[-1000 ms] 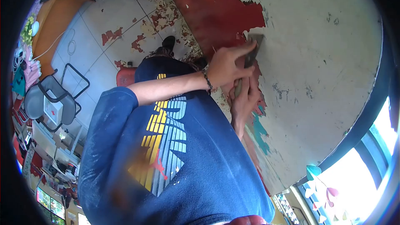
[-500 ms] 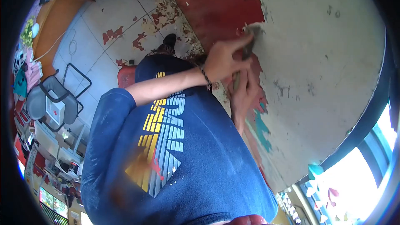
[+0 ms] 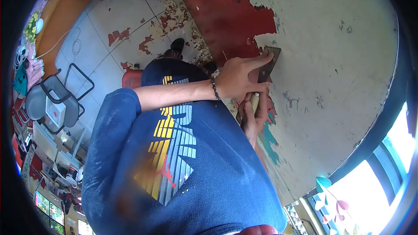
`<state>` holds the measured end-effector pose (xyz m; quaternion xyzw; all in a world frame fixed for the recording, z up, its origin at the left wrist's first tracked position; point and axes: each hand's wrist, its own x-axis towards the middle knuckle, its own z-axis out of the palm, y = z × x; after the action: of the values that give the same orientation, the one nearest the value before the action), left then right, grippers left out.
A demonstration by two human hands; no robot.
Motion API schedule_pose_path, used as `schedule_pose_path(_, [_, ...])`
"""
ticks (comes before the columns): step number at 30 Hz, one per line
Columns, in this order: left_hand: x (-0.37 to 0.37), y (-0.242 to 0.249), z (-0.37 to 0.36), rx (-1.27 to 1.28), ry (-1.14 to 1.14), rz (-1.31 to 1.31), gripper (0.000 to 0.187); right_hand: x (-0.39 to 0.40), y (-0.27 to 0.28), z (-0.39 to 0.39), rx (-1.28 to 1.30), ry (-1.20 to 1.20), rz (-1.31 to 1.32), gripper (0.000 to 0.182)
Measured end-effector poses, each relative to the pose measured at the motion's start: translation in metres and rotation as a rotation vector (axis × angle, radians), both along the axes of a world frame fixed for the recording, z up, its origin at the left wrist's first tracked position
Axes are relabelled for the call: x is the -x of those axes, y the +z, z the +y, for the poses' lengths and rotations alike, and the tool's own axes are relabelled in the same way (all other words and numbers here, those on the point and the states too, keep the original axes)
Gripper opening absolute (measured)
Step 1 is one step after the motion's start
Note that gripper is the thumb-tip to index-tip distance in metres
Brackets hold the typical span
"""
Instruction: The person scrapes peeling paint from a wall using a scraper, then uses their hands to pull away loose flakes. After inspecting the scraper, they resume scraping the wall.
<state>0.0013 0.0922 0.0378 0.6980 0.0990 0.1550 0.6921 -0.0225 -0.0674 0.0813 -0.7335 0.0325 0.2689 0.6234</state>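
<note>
A metal scraper [image 3: 266, 66] lies flat against a wall [image 3: 331, 39] of cream paint that is peeling off a dark red layer [image 3: 226, 13]. My left hand [image 3: 235, 78], with a beaded bracelet on the wrist, presses its fingers on the scraper's blade. My right hand [image 3: 254, 115] grips the pale handle just below it. The blade's edge sits at the border between cream paint and bare red. A teal patch [image 3: 270, 137] shows lower on the wall. My blue printed shirt [image 3: 183, 165] fills the middle of the view.
The tiled floor [image 3: 117, 21] is littered with paint flakes. My shoe [image 3: 176, 44] stands close to the wall's foot. A red stool [image 3: 130, 78] is beside my leg, a grey chair [image 3: 48, 100] further left. A bright window [image 3: 370, 191] with paper decorations is lower right.
Both hands pushed the scraper forward along the paint edge, then drew it back toward my body. The blade now rests lower on the wall than before.
</note>
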Motion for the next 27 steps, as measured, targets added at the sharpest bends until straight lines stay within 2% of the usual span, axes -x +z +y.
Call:
schedule_pose_path(1, [0.0,0.002,-0.001,-0.006,-0.027,-0.01,0.07,0.001,0.002,-0.006,-0.1,0.016,-0.028,0.059])
schedule_pose_path(4, [-0.002,0.004,-0.003,-0.003,-0.034,0.03,0.07,-0.005,0.007,-0.005,-0.221,0.022,0.031,0.064])
schedule_pose_path(8, [0.001,0.007,-0.006,0.021,-0.012,0.045,0.069,0.0,0.002,0.009,-0.17,0.0,0.002,0.066])
schedule_pose_path(11, [0.004,0.017,-0.009,0.022,-0.031,-0.046,0.066,0.003,0.009,-0.005,-0.178,0.031,-0.06,0.065])
schedule_pose_path(15, [0.003,0.024,-0.005,0.109,-0.191,-0.041,0.064,-0.002,0.014,-0.009,-0.141,0.042,0.015,0.067])
schedule_pose_path(17, [0.0,0.016,-0.007,0.01,-0.033,-0.167,0.064,-0.007,0.019,0.002,-0.109,0.059,-0.033,0.064])
schedule_pose_path(22, [-0.002,0.017,0.0,0.001,-0.024,-0.155,0.062,-0.017,0.025,0.024,-0.014,0.062,-0.118,0.056])
schedule_pose_path(27, [0.001,0.022,0.002,-0.018,-0.024,-0.196,0.061,-0.016,0.024,0.006,0.0,0.01,-0.139,0.052])
